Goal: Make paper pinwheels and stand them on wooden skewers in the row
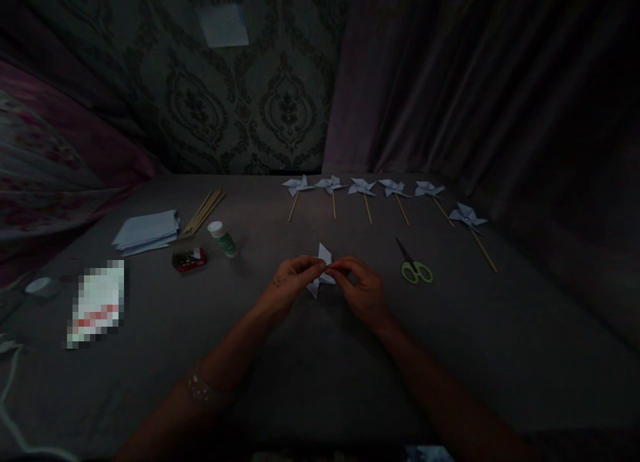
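Two bare hands meet over the table (320, 375), both working at one paper pinwheel (325, 254). The left hand (295, 275) pinches it near its centre between thumb and fingers. The right hand (364, 292) has thumb and fingertips pressed together at the same centre, by a tiny shiny dot; whether they grip the dot or the paper, the view does not tell.

Left of the left hand and slightly farther off sits a small open red box (190, 259), with small brassy pieces inside, too dim to name. Between box and hand, a bottle (223, 239) with a white cap stands upright; its contents are hidden. Beyond these lie loose sticks (205, 211), with a stack of paper (147, 231) to their left.

Right of the right hand lie scissors (416, 269) with green handles. Six stick pinwheels (363, 187) lie beyond the hands, five in a row and one nearer, far to the right.
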Motion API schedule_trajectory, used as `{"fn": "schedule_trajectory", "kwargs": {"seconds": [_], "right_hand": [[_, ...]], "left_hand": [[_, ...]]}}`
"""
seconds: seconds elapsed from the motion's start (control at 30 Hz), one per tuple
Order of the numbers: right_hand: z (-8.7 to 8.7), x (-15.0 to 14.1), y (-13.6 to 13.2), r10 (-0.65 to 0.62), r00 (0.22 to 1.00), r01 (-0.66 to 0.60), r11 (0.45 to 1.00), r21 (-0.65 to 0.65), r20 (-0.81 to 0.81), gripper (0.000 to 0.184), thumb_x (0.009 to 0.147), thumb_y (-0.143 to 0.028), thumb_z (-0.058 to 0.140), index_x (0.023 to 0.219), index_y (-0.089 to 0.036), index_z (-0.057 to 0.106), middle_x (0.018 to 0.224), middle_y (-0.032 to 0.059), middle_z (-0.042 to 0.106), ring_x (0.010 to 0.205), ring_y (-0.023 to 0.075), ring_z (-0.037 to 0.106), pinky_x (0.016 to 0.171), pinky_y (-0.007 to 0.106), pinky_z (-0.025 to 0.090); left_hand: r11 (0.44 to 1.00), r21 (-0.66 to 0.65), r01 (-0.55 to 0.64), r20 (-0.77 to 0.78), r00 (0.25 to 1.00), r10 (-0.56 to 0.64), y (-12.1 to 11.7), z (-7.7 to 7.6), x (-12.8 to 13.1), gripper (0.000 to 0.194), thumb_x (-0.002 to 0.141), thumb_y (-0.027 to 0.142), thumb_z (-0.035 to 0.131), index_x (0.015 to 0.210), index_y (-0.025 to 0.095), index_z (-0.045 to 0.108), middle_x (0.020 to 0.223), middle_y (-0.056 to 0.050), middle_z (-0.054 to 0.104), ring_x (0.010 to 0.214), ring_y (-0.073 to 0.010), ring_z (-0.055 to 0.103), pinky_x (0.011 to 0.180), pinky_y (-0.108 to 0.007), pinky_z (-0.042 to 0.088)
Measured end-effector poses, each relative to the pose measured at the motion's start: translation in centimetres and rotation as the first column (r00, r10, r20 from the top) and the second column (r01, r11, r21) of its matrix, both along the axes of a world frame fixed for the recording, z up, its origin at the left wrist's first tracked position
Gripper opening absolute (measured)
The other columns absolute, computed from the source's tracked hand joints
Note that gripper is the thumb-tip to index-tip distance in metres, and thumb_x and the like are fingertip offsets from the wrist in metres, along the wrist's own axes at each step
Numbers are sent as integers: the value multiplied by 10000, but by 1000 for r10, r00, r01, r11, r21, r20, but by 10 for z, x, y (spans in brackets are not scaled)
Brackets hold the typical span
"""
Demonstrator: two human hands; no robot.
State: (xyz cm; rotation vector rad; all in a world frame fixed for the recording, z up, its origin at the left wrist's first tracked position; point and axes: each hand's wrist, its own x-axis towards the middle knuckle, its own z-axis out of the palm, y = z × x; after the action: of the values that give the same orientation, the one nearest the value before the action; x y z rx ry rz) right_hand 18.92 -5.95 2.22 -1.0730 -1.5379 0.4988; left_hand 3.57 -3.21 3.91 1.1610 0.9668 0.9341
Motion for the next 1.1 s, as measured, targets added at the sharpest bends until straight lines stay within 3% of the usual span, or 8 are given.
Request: {"fn": "schedule_trajectory", "kwargs": {"seconds": [0.2, 0.3, 0.43, 0.6, 0.73, 0.93, 1.1], "right_hand": [[3, 0, 0, 16, 1000, -15, 1000, 16, -2, 106, 816, -299, 625, 740, -236, 663, 748, 14, 655, 691, 146, 594, 657, 279, 490], [1, 2, 4, -80, 996, 77, 995, -67, -44, 125, 793, -323, 624, 722, -225, 654, 741, 22, 660, 670, 146, 592, 632, 276, 487], [-10, 9, 14, -232, 956, 182, 948, -260, -177, 205, 748, -401, 632, 763, -197, 651, 708, 29, 674, 646, 155, 620, 618, 277, 500], [-22, 13, 22, -276, 925, 177, 922, -343, -263, 253, 693, -419, 664, 772, -180, 641, 711, 38, 678, 644, 164, 634, 616, 286, 507], [-27, 13, 23, -245, 942, 160, 929, -333, -231, 244, 698, -415, 663, 776, -184, 641, 704, 34, 678, 650, 166, 633, 604, 282, 503], [-28, 16, 23, -196, 970, 146, 943, -298, -146, 242, 730, -421, 633, 775, -183, 642, 725, 41, 680, 659, 165, 628, 619, 284, 500], [-31, 19, 24, -197, 972, 148, 935, -322, -127, 246, 725, -419, 630, 776, -179, 637, 709, 46, 682, 643, 168, 628, 606, 287, 497]], "left_hand": [[999, 43, 12, -62, 998, -9, 3, 0, -3, 246, 671, 396, 720, 780, 177, 740, 806, -60, 717, 748, -178, 619, 730, -286, 451], [993, 91, -72, -189, 978, 88, 16, -5, -13, 241, 658, 405, 705, 733, 177, 724, 741, -55, 698, 693, -185, 600, 650, -281, 432], [955, 230, -189, -343, 902, 261, 38, -14, -34, 156, 639, 345, 696, 667, 192, 693, 662, -32, 662, 661, -195, 584, 614, -280, 409], [963, 252, -93, -562, 796, 224, 46, -21, -38, 98, 653, 294, 684, 639, 197, 681, 696, -69, 674, 683, -231, 603, 644, -313, 417], [916, 396, -57, -635, 704, 318, 52, -23, -27, 186, 643, 327, 722, 777, 198, 709, 840, -104, 680, 866, -277, 596, 751, -343, 419], [938, 336, 81, -648, 743, 167, 71, -23, -18, 205, 515, 316, 808, 649, 213, 693, 721, -87, 652, 940, -338, 578, 832, -410, 384], [955, 276, 110, -698, 706, 120, 76, -25, -17, 203, 478, 251, 810, 641, 222, 693, 708, -74, 658, 891, -323, 594, 829, -412, 381]]}}
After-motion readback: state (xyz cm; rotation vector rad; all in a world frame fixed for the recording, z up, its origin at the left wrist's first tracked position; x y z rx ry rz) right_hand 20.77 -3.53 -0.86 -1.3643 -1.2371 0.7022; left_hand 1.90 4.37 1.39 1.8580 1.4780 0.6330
